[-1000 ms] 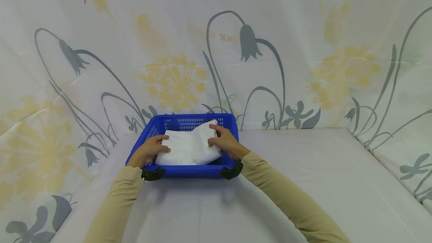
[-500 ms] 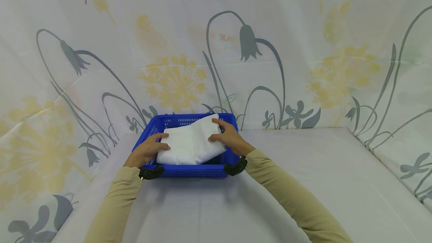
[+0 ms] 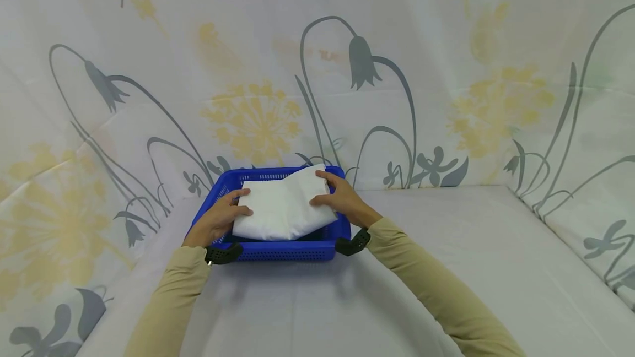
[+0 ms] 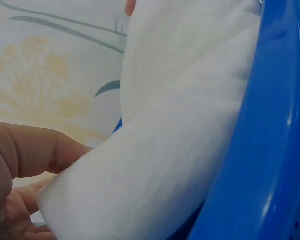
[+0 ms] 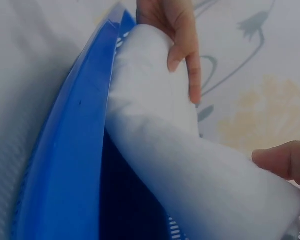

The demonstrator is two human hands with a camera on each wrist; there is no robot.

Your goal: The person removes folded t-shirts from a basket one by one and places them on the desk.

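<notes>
A folded white cloth is held in the blue basket, its far right corner standing above the far rim. My left hand grips its left end, with the thumb on the near face and fingers behind. At the right end, my right hand pinches the cloth between thumb and fingers. The right wrist view shows a gap between the cloth and the dark inside of the basket. From the left wrist, the cloth looks soft and thick, bent in the middle.
The basket stands on a white-covered table, close to a flower-printed curtain at the back. The same print continues along the left and right sides. A black band is on the left wrist and another on the right.
The white cloth has risen a little in the basket and spread toward the right. My right hand has moved up and right with it; my left hand has hardly shifted.
</notes>
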